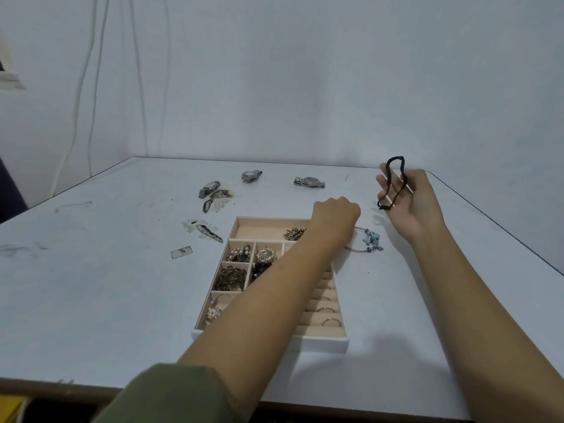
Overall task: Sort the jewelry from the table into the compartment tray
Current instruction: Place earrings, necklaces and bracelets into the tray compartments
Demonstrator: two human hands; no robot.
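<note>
A beige compartment tray [320,341] lies mid-table with several compartments holding beads, pearls, gold pieces and rings. My left hand [335,212] hovers over the tray's far right corner, its back toward me and its fingers curled under, so what they touch is hidden. My right hand [410,203] is raised to the right of the tray, palm facing left, and holds a black beaded bracelet [395,178] looped over its fingers. On the table just right of the tray lies a silver bangle with blue charms [370,239], partly covered by my left wrist.
Three metal watches [251,176], [309,181], [209,188] lie along the far side. Feather-shaped pieces [213,203], [209,232] and a small rectangular piece [181,251] sit left of the tray. The table's right edge runs close past my right arm.
</note>
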